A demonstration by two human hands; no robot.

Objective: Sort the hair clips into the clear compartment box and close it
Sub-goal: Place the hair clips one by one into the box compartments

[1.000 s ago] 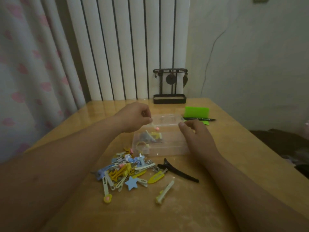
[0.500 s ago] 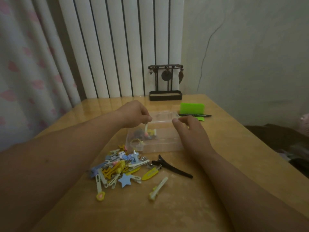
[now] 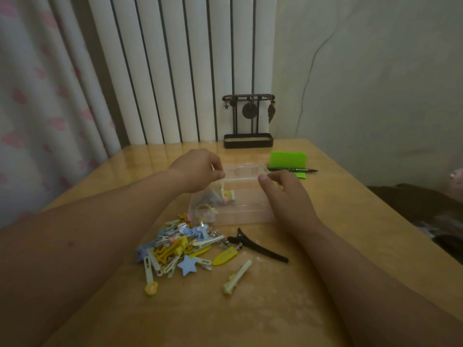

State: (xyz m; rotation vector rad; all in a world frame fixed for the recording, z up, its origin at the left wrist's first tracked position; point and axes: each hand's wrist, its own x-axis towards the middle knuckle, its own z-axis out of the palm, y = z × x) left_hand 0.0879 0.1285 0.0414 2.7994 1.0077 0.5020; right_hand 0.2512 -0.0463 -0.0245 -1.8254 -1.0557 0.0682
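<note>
Head view: the clear compartment box [image 3: 248,209] sits mid-worktop [image 3: 350,221], toward the far edge, with a few clips in its left compartments. The left hand [image 3: 198,170] hangs over them, fingers curled, just above an upright pale clip [image 3: 222,191]; I cannot tell whether it pinches it. The right hand [image 3: 283,194] grips the box's far right corner. Loose hair clips [image 3: 180,246] lie piled just nearer.

The clear box [image 3: 240,211] lies open, its lid raised at the far side, with a few clips in its left compartments (colours blurred through the plastic). A pale clip [image 3: 222,191] with a pink end hangs upright over them, pinched by the left hand [image 3: 198,170]. Just in front lies a loose pile of clips [image 3: 175,246], yellow, blue and white. To its right, a long black clip [image 3: 258,249] and two yellow ones lie apart.
</note>
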